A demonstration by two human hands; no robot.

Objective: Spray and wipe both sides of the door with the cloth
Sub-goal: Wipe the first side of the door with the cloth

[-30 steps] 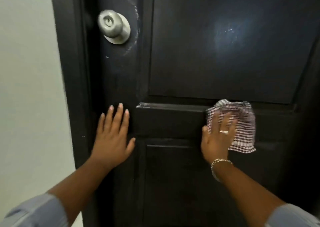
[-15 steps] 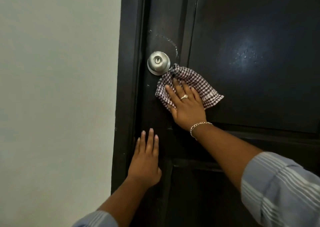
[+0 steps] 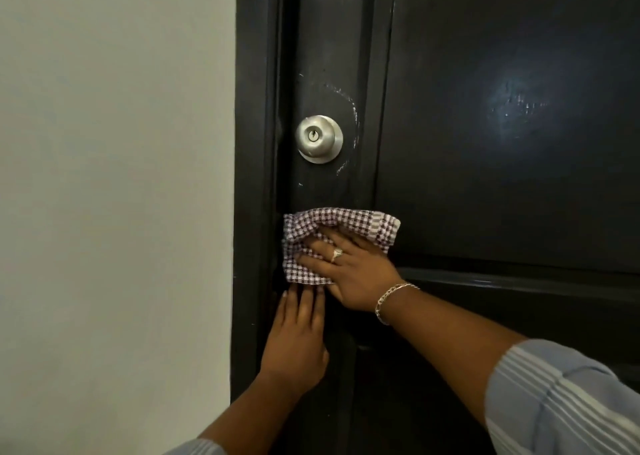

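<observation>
A black panelled door (image 3: 502, 177) fills the right of the view, with a round silver knob (image 3: 318, 138) near its left edge. My right hand (image 3: 349, 267) presses a checked cloth (image 3: 346, 224) flat against the door just below the knob, fingers spread and straight. My left hand (image 3: 294, 336) lies flat on the door's left stile, directly under the cloth, fingertips almost touching its lower edge. White smear marks curve around the knob. A misty wet patch (image 3: 519, 108) glints on the upper panel.
A plain pale wall (image 3: 114, 212) takes up the left half of the view, meeting the black door frame (image 3: 252, 177). No spray bottle is in sight.
My right hand has slid the cloth down and left, from beside the knob to just below it, near the door's edge. My left hand has stayed flat on the stile.
</observation>
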